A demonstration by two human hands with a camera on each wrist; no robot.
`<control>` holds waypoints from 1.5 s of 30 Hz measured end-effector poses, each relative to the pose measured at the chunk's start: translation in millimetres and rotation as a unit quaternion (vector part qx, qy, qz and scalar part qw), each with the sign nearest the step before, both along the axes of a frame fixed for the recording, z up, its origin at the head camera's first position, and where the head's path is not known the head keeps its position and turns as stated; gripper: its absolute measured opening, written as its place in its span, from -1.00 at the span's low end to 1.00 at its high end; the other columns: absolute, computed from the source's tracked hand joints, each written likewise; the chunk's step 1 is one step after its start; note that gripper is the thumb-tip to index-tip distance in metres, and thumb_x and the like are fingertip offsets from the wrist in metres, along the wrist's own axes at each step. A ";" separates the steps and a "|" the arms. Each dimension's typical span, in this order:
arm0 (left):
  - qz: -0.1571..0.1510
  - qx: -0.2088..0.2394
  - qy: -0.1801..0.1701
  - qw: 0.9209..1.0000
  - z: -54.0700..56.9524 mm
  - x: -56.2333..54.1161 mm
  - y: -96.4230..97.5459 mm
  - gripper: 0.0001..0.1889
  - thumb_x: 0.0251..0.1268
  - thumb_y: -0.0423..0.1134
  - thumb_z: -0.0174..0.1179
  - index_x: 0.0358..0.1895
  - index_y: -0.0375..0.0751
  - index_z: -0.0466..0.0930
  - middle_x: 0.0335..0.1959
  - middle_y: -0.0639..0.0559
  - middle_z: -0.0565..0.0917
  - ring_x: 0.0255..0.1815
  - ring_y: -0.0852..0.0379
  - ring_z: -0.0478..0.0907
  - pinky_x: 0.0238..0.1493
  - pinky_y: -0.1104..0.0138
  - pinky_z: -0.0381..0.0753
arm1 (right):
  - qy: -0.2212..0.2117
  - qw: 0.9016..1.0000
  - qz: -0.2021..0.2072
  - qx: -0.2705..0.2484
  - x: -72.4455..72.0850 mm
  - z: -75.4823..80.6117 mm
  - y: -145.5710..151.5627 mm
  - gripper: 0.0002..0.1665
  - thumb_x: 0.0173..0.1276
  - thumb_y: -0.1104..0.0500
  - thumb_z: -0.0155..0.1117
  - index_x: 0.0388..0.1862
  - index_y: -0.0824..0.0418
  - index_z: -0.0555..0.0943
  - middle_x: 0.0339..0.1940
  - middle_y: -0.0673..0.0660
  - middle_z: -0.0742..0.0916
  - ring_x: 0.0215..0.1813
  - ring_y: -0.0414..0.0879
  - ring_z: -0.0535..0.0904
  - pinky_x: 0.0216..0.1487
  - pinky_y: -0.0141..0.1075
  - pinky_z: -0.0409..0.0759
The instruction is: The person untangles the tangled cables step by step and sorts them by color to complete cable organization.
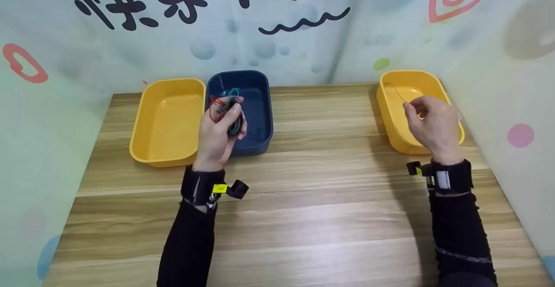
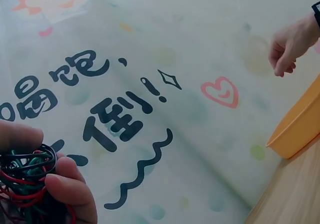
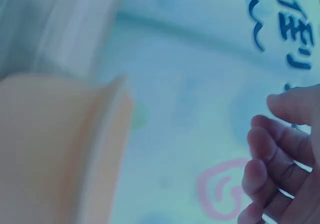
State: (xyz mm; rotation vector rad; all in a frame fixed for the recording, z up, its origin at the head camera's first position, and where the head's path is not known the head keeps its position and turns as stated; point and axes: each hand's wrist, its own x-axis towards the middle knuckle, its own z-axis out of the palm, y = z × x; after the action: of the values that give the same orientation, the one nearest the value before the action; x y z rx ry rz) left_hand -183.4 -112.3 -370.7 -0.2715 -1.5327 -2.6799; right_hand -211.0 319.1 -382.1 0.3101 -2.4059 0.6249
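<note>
My left hand [image 1: 221, 126] is raised over the blue bin [image 1: 259, 105] and grips a tangled bundle of black, red and green wires [image 1: 234, 124]. In the left wrist view the looped wires [image 2: 30, 176] sit between thumb and curled fingers. My right hand [image 1: 433, 124] hangs over the right yellow bin [image 1: 392, 133], its fingers loosely bent. The right wrist view shows a gap between the thumb [image 3: 292, 103] and the other fingers. One thin dark wire [image 1: 394, 89] curves across the bin's far left part and ends by the right fingertips in the head view.
Left of the blue bin, close against it, stands another yellow bin [image 1: 167, 126]. All the bins stand along the back of the wooden table [image 1: 312, 183]. Behind them rises a printed backdrop [image 1: 295, 57] with black characters, which also closes off both sides.
</note>
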 end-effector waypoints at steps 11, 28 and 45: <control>-0.008 -0.265 0.113 0.958 1.0 11.4 16.3 -0.78 0.31 -0.32 0.20 -0.05 -0.36 0.55 -0.34 -0.16 0.62 -0.51 0.10 0.53 -0.44 0.36 0.57 | 0.096 0.987 0.124 -0.038 13.4 17.6 -60.0 -0.90 0.20 0.30 0.36 -0.37 0.36 0.66 -0.47 0.25 0.70 -0.41 0.07 0.55 -0.25 -0.30 0.38; -0.045 -0.504 0.294 0.811 -4.7 24.6 43.3 -0.76 0.29 -0.19 0.24 -0.08 -0.24 0.62 -0.24 -0.02 0.71 -0.29 0.19 0.61 -0.29 0.36 0.61 | 0.146 0.937 0.318 -0.016 24.2 22.9 -133.0 -0.93 0.26 0.30 0.31 -0.32 0.31 0.64 -0.41 0.15 0.69 -0.34 0.03 0.54 -0.22 -0.21 0.41; -0.083 -0.520 0.348 0.776 -13.7 23.0 52.7 -0.75 0.28 -0.19 0.25 -0.06 -0.25 0.61 -0.24 -0.01 0.71 -0.28 0.17 0.64 -0.22 0.36 0.64 | 0.145 0.901 0.400 0.090 30.1 7.4 -154.3 -0.87 0.27 0.37 0.24 -0.22 0.27 0.67 -0.27 0.11 0.73 -0.25 0.04 0.54 -0.20 -0.20 0.48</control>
State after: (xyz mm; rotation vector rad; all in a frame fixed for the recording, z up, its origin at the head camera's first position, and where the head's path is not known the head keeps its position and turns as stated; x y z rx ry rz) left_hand -160.4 -59.7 -384.3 -1.2663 -2.4608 -1.1576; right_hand -180.9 164.8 -374.7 1.4090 -1.9830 0.6338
